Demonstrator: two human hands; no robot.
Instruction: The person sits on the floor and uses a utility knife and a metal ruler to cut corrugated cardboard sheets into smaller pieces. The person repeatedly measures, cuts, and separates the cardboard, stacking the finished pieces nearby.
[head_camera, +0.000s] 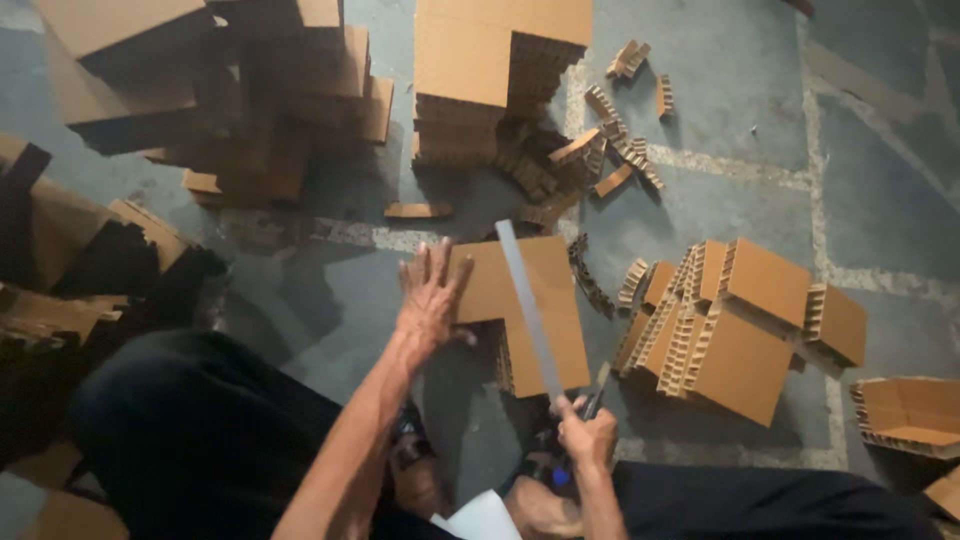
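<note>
Far left, tumbled brown honeycomb cardboard slabs (250, 110) lie on the grey stone floor (740, 90). The left hand (430, 295) presses flat, fingers spread, on an L-shaped brown cardboard piece (540, 320) at centre. The right hand (588, 435) grips a long grey blade (528, 305) lying across it. A stacked cardboard block (495, 80) stands beyond; cut cardboard blocks (735, 325) cluster right.

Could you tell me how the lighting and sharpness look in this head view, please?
Head view: dim, warm light; the left side falls into deep shadow, swallowing detail in the stacks there. The left hand on the cardboard piece is slightly soft, as is the right hand holding the blade. The stone floor shows no glare. Edges bend mildly, wide-angle.
</note>
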